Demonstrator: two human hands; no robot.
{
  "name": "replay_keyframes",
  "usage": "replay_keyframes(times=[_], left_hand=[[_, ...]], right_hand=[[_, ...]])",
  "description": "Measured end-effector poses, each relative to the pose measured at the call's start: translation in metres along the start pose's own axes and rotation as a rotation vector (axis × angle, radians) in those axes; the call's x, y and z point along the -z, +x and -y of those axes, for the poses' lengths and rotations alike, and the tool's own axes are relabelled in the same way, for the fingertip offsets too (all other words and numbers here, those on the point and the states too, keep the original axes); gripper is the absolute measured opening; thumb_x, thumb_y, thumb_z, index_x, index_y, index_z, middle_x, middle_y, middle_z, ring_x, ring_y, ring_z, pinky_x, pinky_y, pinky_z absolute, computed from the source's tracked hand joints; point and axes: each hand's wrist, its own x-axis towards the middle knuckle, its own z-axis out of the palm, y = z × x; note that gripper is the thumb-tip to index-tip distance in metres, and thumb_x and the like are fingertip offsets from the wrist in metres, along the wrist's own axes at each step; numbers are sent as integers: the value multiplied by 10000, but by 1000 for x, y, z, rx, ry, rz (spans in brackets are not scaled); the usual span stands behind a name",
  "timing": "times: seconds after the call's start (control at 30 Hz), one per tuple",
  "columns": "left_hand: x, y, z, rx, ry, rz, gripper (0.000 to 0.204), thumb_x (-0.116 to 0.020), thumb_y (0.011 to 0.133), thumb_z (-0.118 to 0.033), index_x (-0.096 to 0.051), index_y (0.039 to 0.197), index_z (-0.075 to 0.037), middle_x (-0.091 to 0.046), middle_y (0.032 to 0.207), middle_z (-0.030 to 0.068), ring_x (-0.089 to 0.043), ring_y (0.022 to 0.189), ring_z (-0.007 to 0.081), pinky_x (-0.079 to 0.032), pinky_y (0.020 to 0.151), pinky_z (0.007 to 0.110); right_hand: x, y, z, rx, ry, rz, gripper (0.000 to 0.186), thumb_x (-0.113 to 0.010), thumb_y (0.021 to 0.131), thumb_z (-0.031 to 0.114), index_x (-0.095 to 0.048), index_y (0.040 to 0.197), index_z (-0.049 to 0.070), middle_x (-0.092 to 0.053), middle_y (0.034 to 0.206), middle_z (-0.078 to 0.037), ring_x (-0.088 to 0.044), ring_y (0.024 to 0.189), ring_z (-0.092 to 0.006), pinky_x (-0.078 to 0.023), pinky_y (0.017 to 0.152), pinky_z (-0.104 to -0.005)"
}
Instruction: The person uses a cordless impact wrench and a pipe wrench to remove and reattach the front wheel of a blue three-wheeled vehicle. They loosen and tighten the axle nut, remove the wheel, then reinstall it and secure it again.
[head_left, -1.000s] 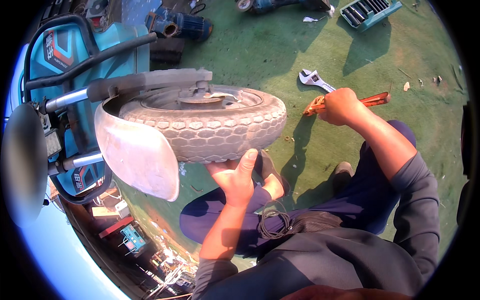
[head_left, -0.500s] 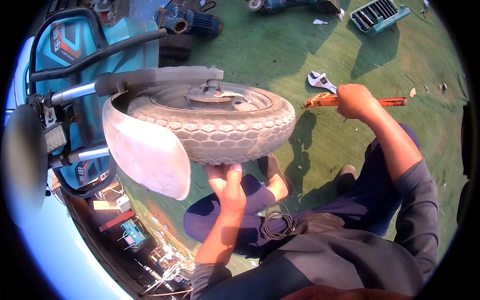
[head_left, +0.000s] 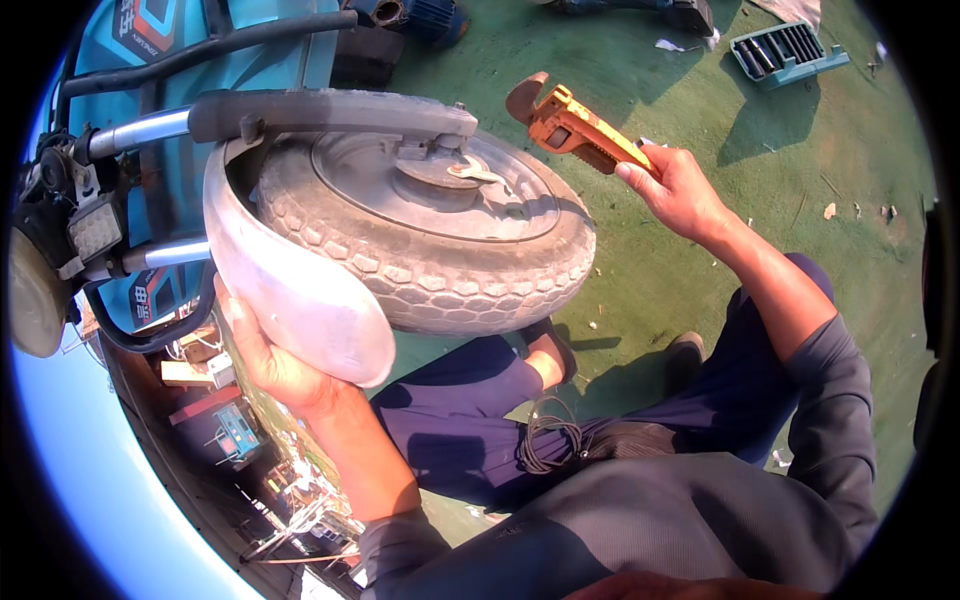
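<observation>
My right hand [head_left: 680,195] grips an orange pipe wrench [head_left: 585,130] by the end of its handle. The wrench's rusty jaw points up and left, above the green floor and apart from the wheel. My left hand [head_left: 285,370] holds the lower edge of a pale mudguard [head_left: 300,290], its fingertips along the outer side. Inside the mudguard sits a dusty wheel with a knobbly tyre [head_left: 450,290], lying nearly flat, its hub [head_left: 445,180] facing up. A grey fork leg [head_left: 330,115] runs over the wheel to the axle.
The teal vehicle body [head_left: 240,60] with black bars lies at the upper left. A socket set in a teal case [head_left: 785,55] and a blue power tool [head_left: 650,10] lie on the green floor. A coiled cable [head_left: 550,440] rests by my lap.
My left hand has left the tyre's underside and moved left to the mudguard. My right hand has raised the pipe wrench up and left, toward the wheel. The wheel appears more tilted.
</observation>
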Motion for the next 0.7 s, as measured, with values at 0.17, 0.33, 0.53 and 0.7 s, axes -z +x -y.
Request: replay_keyframes(times=[0.17,0.33,0.53,0.7], left_hand=[[-18,2,1,13,-17,22,436,-478,1042,-298,-482,1418,-76,-596,1354,117,-622,1194,261,-542,1002,426],[-14,-2,1,-17,110,19,471,-462,1039,-313,-427,1459,-101,-565,1374,106,-604,1214,247,-542,999,413],[-2,-1,-2,11,189,-20,547,-477,1017,-363,-388,1502,-127,-552,1379,96,-600,1212,230,-547,985,402],[3,-6,-1,57,211,-126,566,-440,1021,-389,-366,1516,-124,-541,1381,93,-589,1222,217,-542,987,392]], right_hand=[[-13,17,18,170,240,-5,411,-623,1009,347,-586,794,-1,-454,626,7,-392,640,-72,-381,551,-314],[-25,49,31,172,418,-11,461,-576,1031,409,-576,789,17,-464,656,62,-409,647,-64,-385,556,-289],[-69,60,47,122,260,249,476,-572,1028,408,-661,999,-59,-535,675,0,-465,696,-87,-452,607,-350],[-48,63,56,165,446,70,506,-548,1032,467,-534,740,54,-473,626,53,-416,601,-47,-359,522,-251]])
